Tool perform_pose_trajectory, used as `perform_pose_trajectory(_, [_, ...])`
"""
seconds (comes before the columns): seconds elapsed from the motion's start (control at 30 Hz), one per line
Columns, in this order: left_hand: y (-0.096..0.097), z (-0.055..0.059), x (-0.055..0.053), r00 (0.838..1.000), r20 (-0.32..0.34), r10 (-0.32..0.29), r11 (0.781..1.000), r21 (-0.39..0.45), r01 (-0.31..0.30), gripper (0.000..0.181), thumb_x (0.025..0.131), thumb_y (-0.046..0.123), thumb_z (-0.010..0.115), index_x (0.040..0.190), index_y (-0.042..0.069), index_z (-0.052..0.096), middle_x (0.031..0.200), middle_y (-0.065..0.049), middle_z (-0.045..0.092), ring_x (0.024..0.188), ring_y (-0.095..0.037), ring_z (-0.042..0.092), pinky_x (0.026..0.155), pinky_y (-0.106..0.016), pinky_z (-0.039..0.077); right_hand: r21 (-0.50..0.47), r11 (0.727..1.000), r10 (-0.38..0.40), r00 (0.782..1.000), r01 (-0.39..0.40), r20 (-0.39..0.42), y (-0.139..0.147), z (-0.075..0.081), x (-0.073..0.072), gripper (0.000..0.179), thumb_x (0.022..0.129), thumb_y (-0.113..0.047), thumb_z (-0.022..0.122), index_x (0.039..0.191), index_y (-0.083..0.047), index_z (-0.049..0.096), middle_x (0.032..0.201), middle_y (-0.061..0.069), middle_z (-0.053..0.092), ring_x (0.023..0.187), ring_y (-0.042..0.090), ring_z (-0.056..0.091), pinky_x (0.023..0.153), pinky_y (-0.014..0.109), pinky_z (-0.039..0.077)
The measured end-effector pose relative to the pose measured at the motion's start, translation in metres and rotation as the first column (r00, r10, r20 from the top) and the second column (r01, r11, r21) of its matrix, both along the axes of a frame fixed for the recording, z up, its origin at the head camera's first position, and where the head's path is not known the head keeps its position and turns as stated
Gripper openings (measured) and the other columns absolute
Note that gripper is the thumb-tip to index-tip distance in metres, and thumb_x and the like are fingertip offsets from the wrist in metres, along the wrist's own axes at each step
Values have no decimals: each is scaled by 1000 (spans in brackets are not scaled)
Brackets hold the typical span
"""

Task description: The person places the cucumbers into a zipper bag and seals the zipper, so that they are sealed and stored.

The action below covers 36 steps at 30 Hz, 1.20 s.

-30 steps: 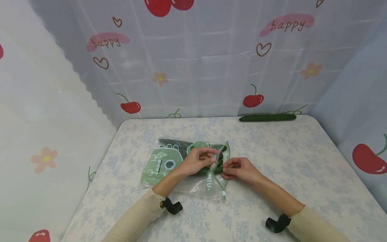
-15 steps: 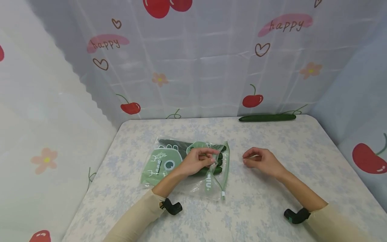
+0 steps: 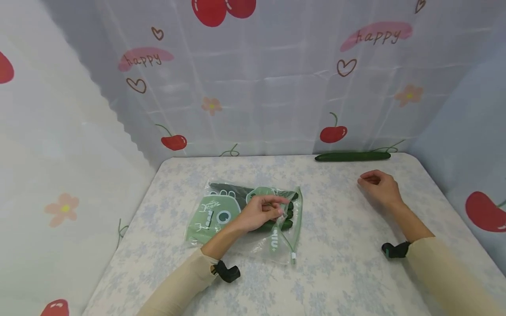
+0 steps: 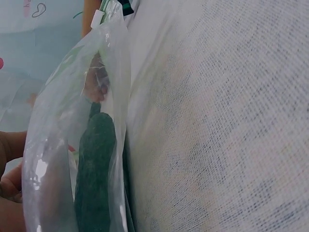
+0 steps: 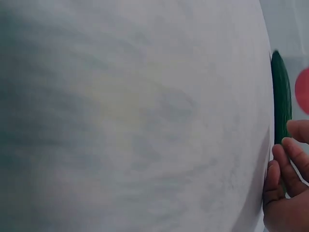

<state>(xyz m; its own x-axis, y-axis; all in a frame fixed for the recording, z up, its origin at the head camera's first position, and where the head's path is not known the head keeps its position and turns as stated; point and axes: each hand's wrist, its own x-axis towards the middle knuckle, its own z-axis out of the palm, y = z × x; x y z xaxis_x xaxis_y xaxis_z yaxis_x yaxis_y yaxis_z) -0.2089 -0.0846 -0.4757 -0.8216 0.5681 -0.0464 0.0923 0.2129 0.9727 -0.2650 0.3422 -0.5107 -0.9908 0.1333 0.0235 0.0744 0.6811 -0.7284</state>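
Note:
A clear zip bag [image 3: 213,221] printed with green cartoon shapes lies on the table, its mouth facing right. Several cucumbers [image 3: 285,225] are inside, ends towards the mouth; in the left wrist view one cucumber [image 4: 94,169] shows through the plastic. My left hand [image 3: 254,215] pinches the upper layer near the mouth and holds it raised. Over the table at the right, my right hand [image 3: 381,188] holds nothing, fingers loosely bent. Beyond it a single cucumber [image 3: 352,156] lies along the back edge; in the right wrist view the fingertips appear in front of this cucumber [image 5: 281,96], apart from it in the head view.
The table [image 3: 336,272] wears a pale floral cloth. Right behind its back edge hangs a printed curtain [image 3: 269,109], and more curtain stands at both sides. A small white slider [image 3: 293,256] sits at the near end of the bag's green zip.
My right hand has left the cucumbers at the bag's mouth and moved right and back, towards the lone cucumber. The left hand keeps its place on the bag.

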Motion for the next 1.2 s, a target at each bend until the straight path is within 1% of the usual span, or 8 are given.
perform_pose_trajectory(0.13, [1,-2,-2,1000,-9,-11,1000,12,11,37,108,13,67,145,5,67,105,0,66,87,-5,69,87,-33,64,11,997,-71,997,71,-16,16,-3,-19,48,109,-43,61,134,-3,66,123,18,68,98,15,61,82,32,47])
perform_pose_trajectory(0.3, [3,-3,-3,1000,-8,-7,1000,10,7,35,108,12,67,142,7,69,104,0,66,85,-6,68,85,-32,63,25,990,-139,990,139,-16,28,-4,-38,53,110,-41,56,140,2,59,136,28,61,119,42,59,91,50,50])
perform_pose_trajectory(0.5, [5,-2,-4,1000,-12,-22,1000,-2,22,35,108,13,67,142,8,69,107,-2,67,86,-6,69,90,-43,64,-8,963,-271,962,271,18,47,-1,-50,81,108,-42,52,169,2,20,169,34,27,153,55,27,122,69,31])
perform_pose_trajectory(0.63, [3,-4,-4,1000,-10,-14,1000,-9,14,34,108,12,67,142,10,70,107,-3,67,86,-6,69,89,-43,64,0,969,-243,961,245,134,59,0,-59,99,106,-52,53,173,-3,-3,178,31,4,159,61,5,125,78,22])
perform_pose_trajectory(0.73, [1,-5,-4,1000,-12,-6,1000,-11,6,34,108,12,67,142,9,70,107,-3,67,85,-6,68,89,-42,64,-21,978,-199,954,208,225,62,1,-67,106,105,-61,51,172,-7,-9,179,29,-5,160,64,-5,123,84,17])
perform_pose_trajectory(0.83, [0,-4,-4,1000,-13,-7,1000,-13,7,36,108,11,66,143,7,69,107,-3,67,86,-5,68,89,-40,64,-51,974,-202,947,222,250,59,2,-71,102,105,-60,51,173,-9,-6,179,28,-4,160,65,-5,123,84,14])
perform_pose_trajectory(1.07, [2,-2,-4,1000,-12,-3,1000,-19,2,35,108,11,66,143,8,69,108,-4,68,86,-5,69,91,-52,63,-138,917,-357,925,374,132,57,-3,-72,73,109,-29,46,172,-4,18,178,22,23,165,45,24,133,61,28])
perform_pose_trajectory(1.2, [0,-1,-4,1000,-20,-5,1000,-20,4,36,108,12,66,144,7,68,109,-6,68,86,-5,69,92,-56,61,-121,916,-371,922,383,111,60,-6,-71,67,109,-24,43,171,-4,26,175,22,31,162,43,33,131,58,34])
